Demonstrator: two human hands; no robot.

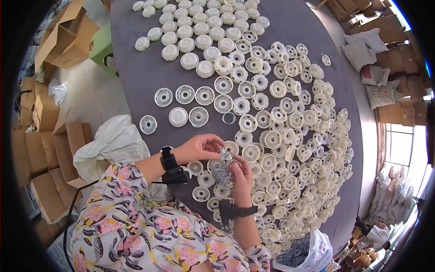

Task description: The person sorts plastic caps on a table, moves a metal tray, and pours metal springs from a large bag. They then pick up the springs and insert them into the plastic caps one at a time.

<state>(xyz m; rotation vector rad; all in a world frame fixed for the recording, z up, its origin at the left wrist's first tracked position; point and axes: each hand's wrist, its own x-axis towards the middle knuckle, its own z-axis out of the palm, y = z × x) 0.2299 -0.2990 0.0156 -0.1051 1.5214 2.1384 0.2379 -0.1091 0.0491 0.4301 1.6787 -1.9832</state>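
My left hand (199, 147) reaches in from the left, its thumb and fingers pinching metal coil springs (225, 155). Close by on the right, my right hand (241, 174) has its fingers closed on a tangled bunch of wire springs (222, 173). Beyond my hands, a small group of white plastic round parts (205, 95) lies on the grey table. Wire coils show inside one round part (198, 117) and in another (148, 124) at the left. A loose wire spring (229, 118) rests on the tabletop beside the group.
Capped white discs (199, 29) stand in rows at the far side. Many ring-shaped white parts (294, 158) are heaped at right. A plastic bag (319, 251) of wire springs sits at the near right. Left are a white sack (111, 140), green stool (102, 47) and cardboard boxes (68, 38).
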